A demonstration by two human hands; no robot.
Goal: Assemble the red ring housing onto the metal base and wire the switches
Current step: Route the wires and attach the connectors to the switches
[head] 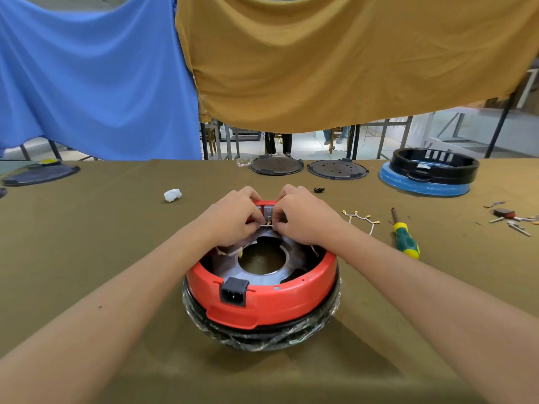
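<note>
My left hand [233,217] sits on the far rim of the red ring housing [262,301], fingers curled down over the switch block [268,212], thumb and forefinger pinching the near end of a thin white wire [267,225]. The housing already rests on the metal base [262,269], whose bright plate with its round hole shows inside the ring, and the whole stack stands in the middle of the olive-covered table [116,228], directly in front of me, on a dark bowl-like body wrapped in clear film [262,336].

I judge the wire to be light and limp, so it wants holding right at the terminal, not along the lead, or it will buckle instead of pushing on. The grey switches look like small, brittle plastic tabs; I would brace the rim, not lever on them. The housing itself seems stiff, but the film underneath looks slippery, so the stack could slide if I push sideways.

My right hand [303,220] mirrors the left, fingers bent tight, pinching the other end of that wire at the switch. Further right lie a spare white wire harness [361,220] with gold terminals and a green-and-yellow screwdriver [404,237], both untouched.
</note>
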